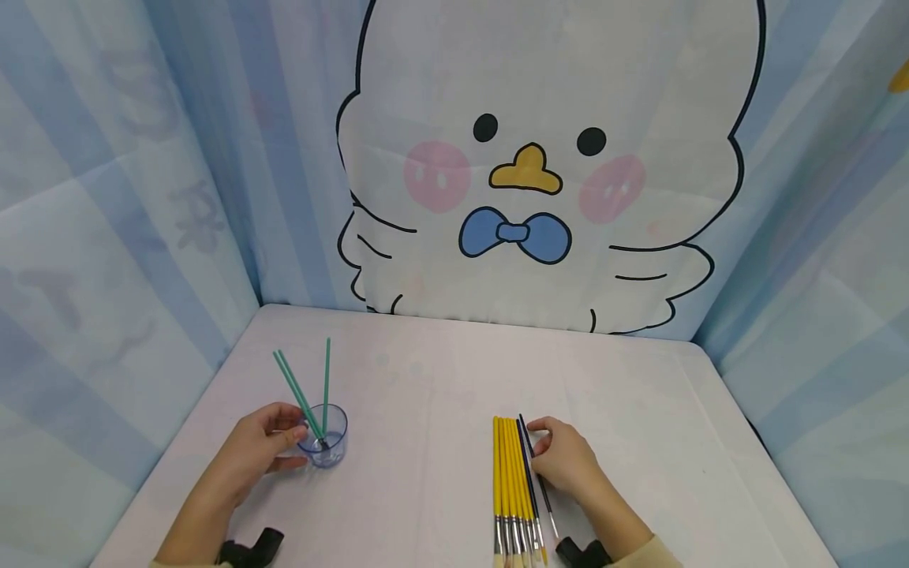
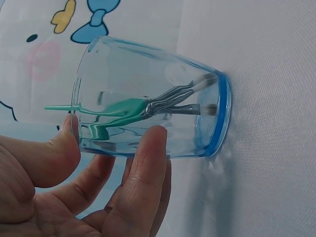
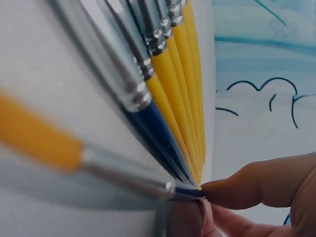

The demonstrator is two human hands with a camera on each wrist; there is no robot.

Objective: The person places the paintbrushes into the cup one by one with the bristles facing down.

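My left hand [image 1: 266, 442] holds a clear blue plastic cup [image 1: 337, 453], with the thumb by its rim and the fingers along its side. Three green-handled paintbrushes [image 1: 293, 383] stand in the cup, bristles down, as the left wrist view shows. On the right, my right hand [image 1: 564, 457] pinches the dark blue handle of a thin paintbrush [image 3: 126, 177] with orange bristles between thumb and finger. Beside it lies a row of yellow-handled paintbrushes [image 1: 506, 465], bristles toward me. Another dark blue paintbrush [image 3: 155, 136] lies at the right end of that row.
A pale cloth covers the table [image 1: 412, 379]. Behind it hangs a curtain [image 1: 426, 102] with a cartoon bird, and blue striped curtains flank both sides. Black wrist mounts [image 1: 254, 548] sit by each wrist at the near edge.
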